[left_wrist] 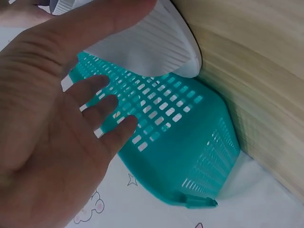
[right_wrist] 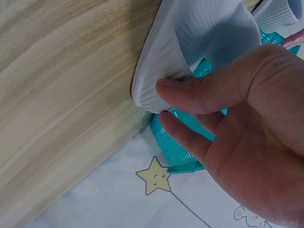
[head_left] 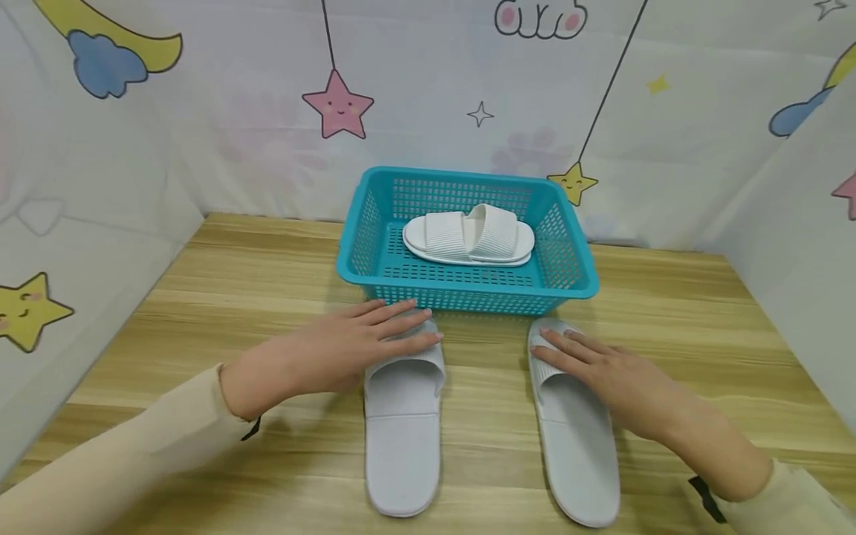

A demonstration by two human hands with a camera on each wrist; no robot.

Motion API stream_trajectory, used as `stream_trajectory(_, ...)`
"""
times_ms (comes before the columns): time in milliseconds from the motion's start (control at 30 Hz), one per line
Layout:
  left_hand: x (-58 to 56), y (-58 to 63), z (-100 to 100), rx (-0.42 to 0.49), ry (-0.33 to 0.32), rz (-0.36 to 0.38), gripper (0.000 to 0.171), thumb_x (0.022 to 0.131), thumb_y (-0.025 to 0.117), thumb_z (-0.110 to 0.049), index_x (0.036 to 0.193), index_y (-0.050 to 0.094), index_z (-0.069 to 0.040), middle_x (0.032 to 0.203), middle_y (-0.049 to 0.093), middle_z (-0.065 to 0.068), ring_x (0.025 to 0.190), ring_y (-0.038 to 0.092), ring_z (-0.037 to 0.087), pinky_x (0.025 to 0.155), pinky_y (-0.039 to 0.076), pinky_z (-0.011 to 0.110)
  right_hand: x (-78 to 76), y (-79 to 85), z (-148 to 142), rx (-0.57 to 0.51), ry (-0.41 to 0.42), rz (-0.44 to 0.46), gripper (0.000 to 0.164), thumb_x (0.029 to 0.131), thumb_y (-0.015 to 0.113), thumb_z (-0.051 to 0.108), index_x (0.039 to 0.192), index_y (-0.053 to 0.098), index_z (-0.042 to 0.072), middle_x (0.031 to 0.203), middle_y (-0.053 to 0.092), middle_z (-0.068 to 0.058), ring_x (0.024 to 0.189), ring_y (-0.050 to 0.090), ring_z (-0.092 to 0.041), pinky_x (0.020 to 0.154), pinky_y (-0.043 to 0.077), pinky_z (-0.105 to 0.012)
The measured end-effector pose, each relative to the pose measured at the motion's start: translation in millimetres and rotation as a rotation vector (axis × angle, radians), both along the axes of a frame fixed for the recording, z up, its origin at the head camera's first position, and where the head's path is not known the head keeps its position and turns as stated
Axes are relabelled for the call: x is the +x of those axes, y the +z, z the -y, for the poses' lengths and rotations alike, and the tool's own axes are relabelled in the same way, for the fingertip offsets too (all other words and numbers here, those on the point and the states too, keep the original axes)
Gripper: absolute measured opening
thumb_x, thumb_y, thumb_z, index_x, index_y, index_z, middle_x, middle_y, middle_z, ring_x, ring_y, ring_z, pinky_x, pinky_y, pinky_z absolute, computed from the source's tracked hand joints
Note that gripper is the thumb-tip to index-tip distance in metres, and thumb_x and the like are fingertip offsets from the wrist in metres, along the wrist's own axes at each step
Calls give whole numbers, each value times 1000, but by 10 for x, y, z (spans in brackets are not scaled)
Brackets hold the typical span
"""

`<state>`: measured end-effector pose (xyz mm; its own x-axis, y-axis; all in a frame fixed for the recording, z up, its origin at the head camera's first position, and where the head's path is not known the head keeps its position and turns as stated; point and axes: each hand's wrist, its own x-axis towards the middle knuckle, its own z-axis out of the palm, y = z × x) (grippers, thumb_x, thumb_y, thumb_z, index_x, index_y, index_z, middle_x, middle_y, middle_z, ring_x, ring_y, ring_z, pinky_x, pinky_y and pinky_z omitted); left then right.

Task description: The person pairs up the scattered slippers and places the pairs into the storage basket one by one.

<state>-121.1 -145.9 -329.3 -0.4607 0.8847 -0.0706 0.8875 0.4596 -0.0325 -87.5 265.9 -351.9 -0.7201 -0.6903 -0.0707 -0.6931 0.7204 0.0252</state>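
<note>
Two light grey slippers lie apart on the wooden table, toes toward the basket. Over the ribbed strap of the left slipper [head_left: 403, 461] is my left hand [head_left: 334, 353], its fingers extended across the toe end. My right hand [head_left: 631, 386] lies over the strap of the right slipper [head_left: 580, 464], fingers loosely straight. In the right wrist view the thumb [right_wrist: 204, 90] overlaps the ribbed strap [right_wrist: 166, 71]. The left wrist view shows the palm [left_wrist: 61, 156] facing the camera, with the thumb across the slipper's strap [left_wrist: 147, 42].
A teal plastic basket [head_left: 468, 287] stands behind the slippers, near the back cloth [head_left: 428, 148]. Inside it a pair of white slippers [head_left: 444, 236] lies sideways. Printed white cloth walls border the wooden table [head_left: 488, 446] at the back and both sides.
</note>
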Motion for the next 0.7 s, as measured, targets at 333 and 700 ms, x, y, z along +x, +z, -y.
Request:
stream_trajectory(333, -31, -49, -78, -35, 33, 6, 103, 81, 89, 2, 166, 36, -20, 170, 38, 13, 157, 36, 35, 115, 45, 57, 5, 14, 13, -17, -6, 16, 124, 61, 84, -31, 164, 40, 21, 168, 41, -12, 146, 49, -46, 97, 55, -61)
stream_trajectory(700, -18, -31, -76, -64, 80, 80, 99, 80, 92, -2, 163, 41, -19, 168, 41, 14, 156, 38, 37, 116, 44, 59, 24, -8, -12, -19, -15, 15, 118, 65, 78, -32, 164, 41, 21, 169, 40, -12, 147, 47, -46, 97, 55, -64)
